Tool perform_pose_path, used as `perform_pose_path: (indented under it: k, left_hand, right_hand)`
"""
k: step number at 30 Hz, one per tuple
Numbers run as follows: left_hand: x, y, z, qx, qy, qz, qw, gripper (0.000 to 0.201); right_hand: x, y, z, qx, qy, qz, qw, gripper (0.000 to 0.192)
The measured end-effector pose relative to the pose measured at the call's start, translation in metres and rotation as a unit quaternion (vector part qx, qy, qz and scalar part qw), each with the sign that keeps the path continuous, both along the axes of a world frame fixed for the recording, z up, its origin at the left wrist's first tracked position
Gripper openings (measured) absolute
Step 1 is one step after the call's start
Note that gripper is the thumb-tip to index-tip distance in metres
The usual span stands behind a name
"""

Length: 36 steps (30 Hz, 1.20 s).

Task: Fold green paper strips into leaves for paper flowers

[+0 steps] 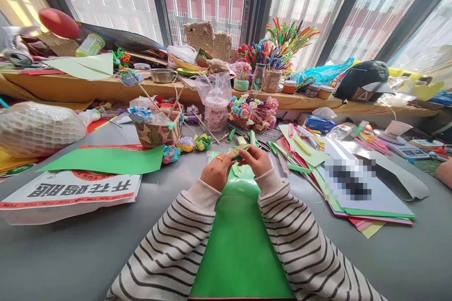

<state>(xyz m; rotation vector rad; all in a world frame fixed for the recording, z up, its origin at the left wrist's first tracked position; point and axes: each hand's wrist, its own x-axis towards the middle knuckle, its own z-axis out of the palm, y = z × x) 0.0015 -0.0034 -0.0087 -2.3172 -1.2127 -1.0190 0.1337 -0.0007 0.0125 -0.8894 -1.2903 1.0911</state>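
Note:
My left hand (218,170) and my right hand (256,160) meet above a large bright green paper sheet (238,240) that lies on the grey table (77,244) between my striped sleeves. Both hands pinch a small folded green paper piece (239,154) between their fingertips. A ring shows on a finger of my left hand. How the piece is folded is too small to tell.
A green sheet (106,160) lies at the left on a printed white bag (70,190). A stack of coloured papers (353,188) spreads at the right. Behind my hands stand a paper basket (155,131), a plastic cup (216,110) and paper flowers (252,110). The window ledge is cluttered.

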Motion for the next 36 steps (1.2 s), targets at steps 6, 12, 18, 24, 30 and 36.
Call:
perform_pose_path:
  k: [6,12,18,24,30,36]
  left_hand:
    - [-0.0024,0.0013,0.0016,-0.059,-0.064,-0.009,0.996,0.035]
    - [-0.0017,0.002,0.0019,-0.11,-0.093,-0.058,0.988,0.032]
    - [-0.0014,0.0025,0.0011,-0.126,-0.099,-0.061,0.985,0.03]
    - [-0.0017,0.0006,0.0022,-0.141,-0.104,-0.055,0.983,0.028]
    - [-0.0025,0.0012,0.0043,-0.158,-0.104,-0.041,0.981,0.028]
    - [-0.0032,0.0034,0.0037,-0.16,-0.105,-0.036,0.981,0.032]
  right_hand:
    - [0.001,0.0013,-0.0018,-0.01,0.065,0.006,0.998,0.028]
    - [0.0024,-0.0003,-0.0004,0.016,0.012,-0.051,0.998,0.022]
    - [0.0035,-0.0011,-0.0006,0.086,-0.065,-0.09,0.99,0.019]
    - [0.0034,-0.0019,0.0003,0.111,-0.076,-0.078,0.988,0.017]
    - [0.0029,-0.0003,0.0,0.074,-0.048,-0.051,0.995,0.02]
    - [0.0013,0.0041,-0.0048,0.032,-0.011,-0.031,0.999,0.018]
